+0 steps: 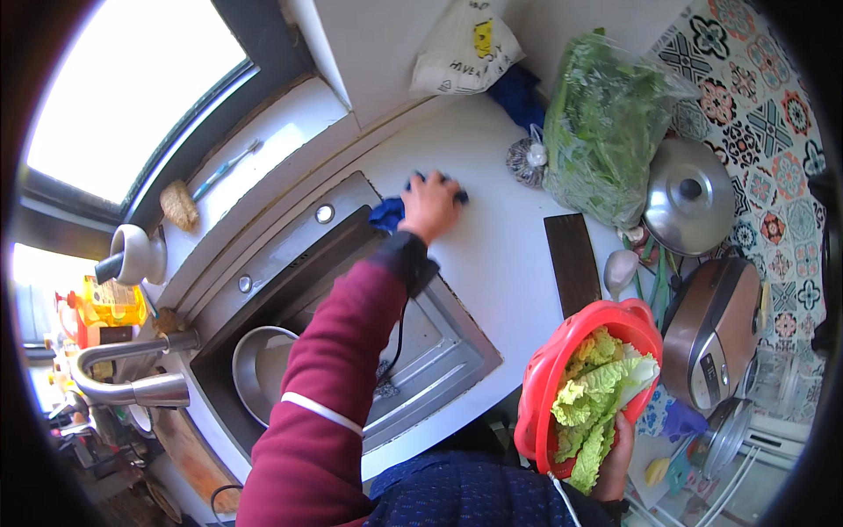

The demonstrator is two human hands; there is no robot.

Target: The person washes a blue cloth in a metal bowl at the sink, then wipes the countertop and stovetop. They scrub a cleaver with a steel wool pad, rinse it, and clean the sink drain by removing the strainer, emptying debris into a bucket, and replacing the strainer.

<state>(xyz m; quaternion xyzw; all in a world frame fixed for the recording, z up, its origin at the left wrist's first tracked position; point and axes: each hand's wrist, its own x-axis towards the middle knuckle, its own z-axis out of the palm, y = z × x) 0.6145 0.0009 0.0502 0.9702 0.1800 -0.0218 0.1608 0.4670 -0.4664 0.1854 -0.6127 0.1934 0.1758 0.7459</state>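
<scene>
My left hand point(428, 207) presses a dark blue cloth point(386, 213) against the white countertop point(492, 224), just beyond the far corner of the sink. Its fingers are curled over the cloth, which shows on both sides of them. At the lower right, my right hand point(617, 457) grips the edge of a red plastic basin point(542, 395), tilted and held close to my body. Pale green cabbage leaves point(588, 395) lie in the basin, some hanging toward its near rim. Part of my right hand is hidden behind the leaves and the basin.
The steel sink point(430, 338) holds a metal bowl point(263, 373), with a faucet point(132, 378) at left. Rightward are a dark board point(572, 263), a spoon point(620, 270), bagged greens point(606, 132), a pot lid point(689, 198) and a rice cooker point(713, 334).
</scene>
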